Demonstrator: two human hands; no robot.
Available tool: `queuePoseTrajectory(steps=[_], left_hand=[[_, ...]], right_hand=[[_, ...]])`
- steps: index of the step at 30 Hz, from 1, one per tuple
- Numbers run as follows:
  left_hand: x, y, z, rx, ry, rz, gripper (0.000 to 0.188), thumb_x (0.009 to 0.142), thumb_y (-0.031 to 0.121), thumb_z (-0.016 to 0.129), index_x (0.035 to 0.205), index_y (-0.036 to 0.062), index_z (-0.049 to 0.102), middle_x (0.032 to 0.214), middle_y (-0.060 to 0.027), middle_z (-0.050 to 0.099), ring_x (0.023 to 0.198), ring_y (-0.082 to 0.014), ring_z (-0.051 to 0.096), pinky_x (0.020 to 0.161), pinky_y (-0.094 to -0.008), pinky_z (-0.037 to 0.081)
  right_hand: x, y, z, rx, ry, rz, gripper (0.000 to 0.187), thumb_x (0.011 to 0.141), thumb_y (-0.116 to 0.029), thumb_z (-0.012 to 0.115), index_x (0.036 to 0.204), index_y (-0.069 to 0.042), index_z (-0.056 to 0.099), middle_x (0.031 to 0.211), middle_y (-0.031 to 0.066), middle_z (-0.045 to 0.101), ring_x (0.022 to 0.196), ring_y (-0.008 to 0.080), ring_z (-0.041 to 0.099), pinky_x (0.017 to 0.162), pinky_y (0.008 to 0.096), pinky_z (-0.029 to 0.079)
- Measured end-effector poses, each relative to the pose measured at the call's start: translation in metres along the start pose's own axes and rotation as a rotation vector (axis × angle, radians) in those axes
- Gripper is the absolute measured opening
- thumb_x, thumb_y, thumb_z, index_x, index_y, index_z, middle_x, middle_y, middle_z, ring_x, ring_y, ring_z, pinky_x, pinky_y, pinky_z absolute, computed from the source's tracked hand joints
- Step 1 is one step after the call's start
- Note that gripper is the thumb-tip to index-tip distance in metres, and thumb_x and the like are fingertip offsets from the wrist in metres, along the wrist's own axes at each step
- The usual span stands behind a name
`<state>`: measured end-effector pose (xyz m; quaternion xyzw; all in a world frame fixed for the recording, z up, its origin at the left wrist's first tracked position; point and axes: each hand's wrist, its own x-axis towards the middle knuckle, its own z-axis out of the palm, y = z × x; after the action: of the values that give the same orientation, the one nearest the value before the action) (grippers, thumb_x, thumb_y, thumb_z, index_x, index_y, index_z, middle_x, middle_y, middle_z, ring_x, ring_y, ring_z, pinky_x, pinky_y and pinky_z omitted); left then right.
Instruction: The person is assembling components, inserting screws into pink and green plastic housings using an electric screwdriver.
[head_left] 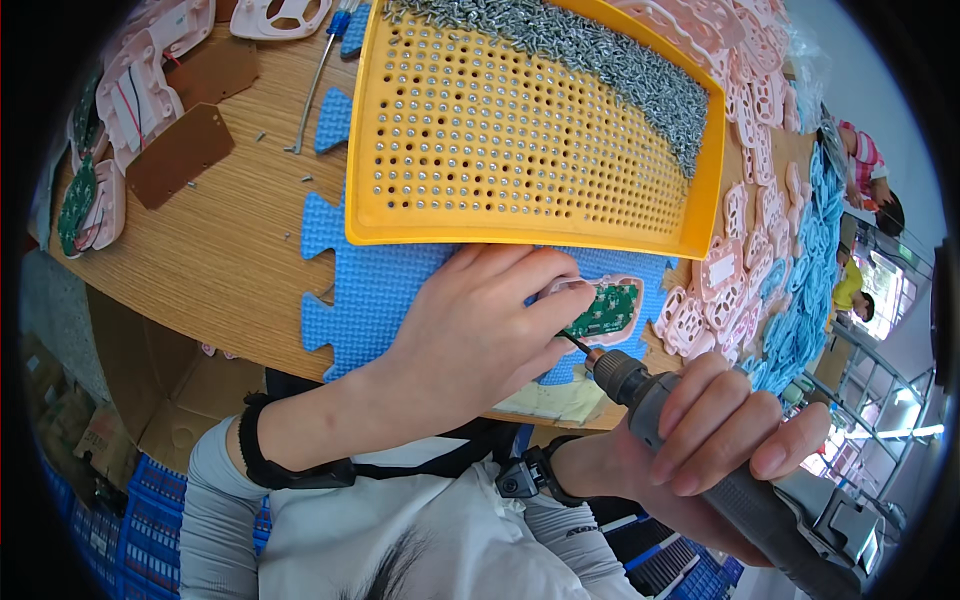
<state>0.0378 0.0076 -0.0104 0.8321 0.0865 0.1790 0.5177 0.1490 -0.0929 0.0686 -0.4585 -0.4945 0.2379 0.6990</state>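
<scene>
A small pink housing point(622, 300) carrying a green circuit board point(605, 312) is pinned flat on the blue foam mat point(370, 290) at the desk point(215, 250) edge by the left hand point(480, 330), its fingers pressed on the housing's rim. A grey electric screwdriver point(720, 470) is gripped by the right hand point(700, 440), its bit set against the board. Screw fastening on this piece is judged unfinished. Loose screws are heaped in the yellow perforated tray point(530, 130); many pink housings point(745, 250) are stacked alongside.
</scene>
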Motion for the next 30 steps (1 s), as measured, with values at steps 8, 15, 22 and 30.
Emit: queuePoseTrajectory(steps=[8, 15, 22, 30], left_hand=[[-0.001, -0.001, 0.0, -0.013, 0.013, -0.001, 0.036, 0.065, 0.01, 0.071, 0.1, 0.0066, 0.062, 0.102, -0.0058, 0.057, 0.093, -0.0255, 0.055, 0.08, -0.0368, 0.043], [0.0, -0.003, 0.002, 0.005, 0.016, 0.014, 0.035, 0.065, 0.013, 0.073, 0.098, 0.0065, 0.063, 0.103, -0.0064, 0.058, 0.093, -0.0253, 0.055, 0.08, -0.0366, 0.043], [0.003, 0.006, -0.004, 0.071, -0.046, 0.034, 0.064, 0.059, 0.023, 0.078, 0.117, 0.005, 0.056, 0.105, -0.0092, 0.057, 0.095, -0.0275, 0.052, 0.082, -0.0378, 0.041], [0.001, 0.008, -0.005, 0.156, -0.081, 0.062, 0.069, 0.057, 0.017, 0.079, 0.119, 0.0029, 0.053, 0.107, -0.0102, 0.056, 0.094, -0.0281, 0.051, 0.084, -0.0373, 0.042]], right_hand=[[-0.006, -0.016, -0.009, 0.019, -0.079, 0.05, 0.014, 0.091, -0.01, 0.047, 0.1, -0.006, 0.037, 0.076, 0.0165, 0.062, 0.062, 0.0286, 0.062, 0.062, 0.037, 0.051], [-0.006, -0.022, 0.001, -0.131, 0.136, -0.018, 0.056, 0.083, -0.055, 0.052, 0.105, -0.004, 0.045, 0.056, 0.0004, 0.048, 0.043, 0.009, 0.044, 0.051, 0.0242, 0.033], [-0.026, -0.033, -0.02, -0.21, 0.578, -0.117, 0.08, 0.079, -0.07, 0.04, 0.119, -0.001, 0.042, 0.062, 0.0063, 0.048, 0.051, 0.0167, 0.046, 0.055, 0.0314, 0.036], [-0.037, -0.03, -0.041, -0.135, 0.598, -0.06, 0.093, 0.079, -0.077, 0.026, 0.124, 0.004, 0.037, 0.079, 0.016, 0.051, 0.072, 0.0222, 0.046, 0.075, 0.0369, 0.036]])
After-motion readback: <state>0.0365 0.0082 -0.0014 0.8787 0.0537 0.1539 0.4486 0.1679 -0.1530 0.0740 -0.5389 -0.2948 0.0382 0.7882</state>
